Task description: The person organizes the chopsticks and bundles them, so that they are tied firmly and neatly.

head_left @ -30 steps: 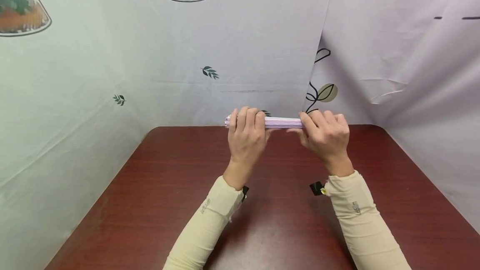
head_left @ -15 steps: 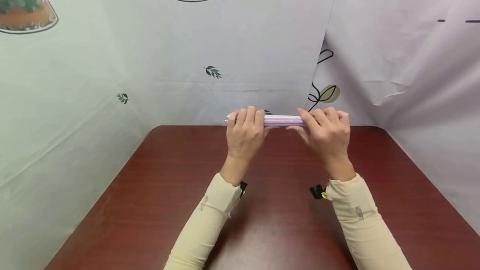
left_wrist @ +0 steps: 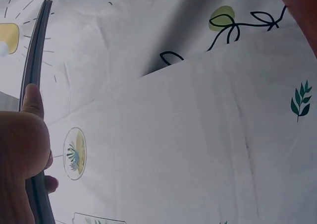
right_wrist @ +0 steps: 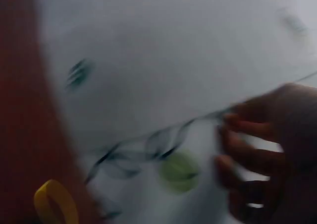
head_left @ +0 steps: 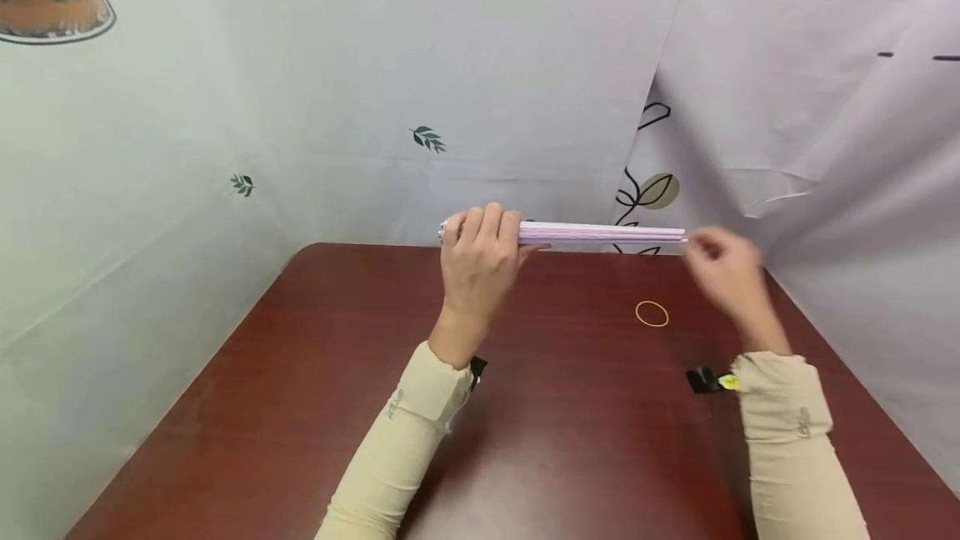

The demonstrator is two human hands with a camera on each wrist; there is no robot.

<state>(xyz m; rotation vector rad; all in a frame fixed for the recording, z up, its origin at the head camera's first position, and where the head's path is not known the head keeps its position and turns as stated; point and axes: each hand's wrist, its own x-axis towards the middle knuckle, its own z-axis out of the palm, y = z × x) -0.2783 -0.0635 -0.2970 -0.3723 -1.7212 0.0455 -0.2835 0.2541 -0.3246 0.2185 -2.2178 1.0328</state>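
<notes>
My left hand [head_left: 480, 252] grips a bundle of long, slim lilac and white sticks [head_left: 600, 232] near its left end, level above the table's far edge. In the left wrist view the sticks [left_wrist: 35, 50] look dark, and the thumb lies along them. My right hand [head_left: 726, 265], blurred, is at the right tip of the bundle, its fingers loosely bent. No object shows between the right fingers [right_wrist: 252, 152] in the right wrist view. A yellow rubber band [head_left: 652, 314] shows against the table, left of the right hand; it appears large in the right wrist view.
The dark red wooden table [head_left: 555, 440] stretches below both arms. White printed cloth [head_left: 337, 107] hangs behind it and along both sides. A small black device [head_left: 702, 380] sits at the right wrist.
My right hand has moved right, from gripping the bundle's middle to its tip, baring more sticks. The rubber band has come into sight. My left hand keeps its grip, shifted slightly left.
</notes>
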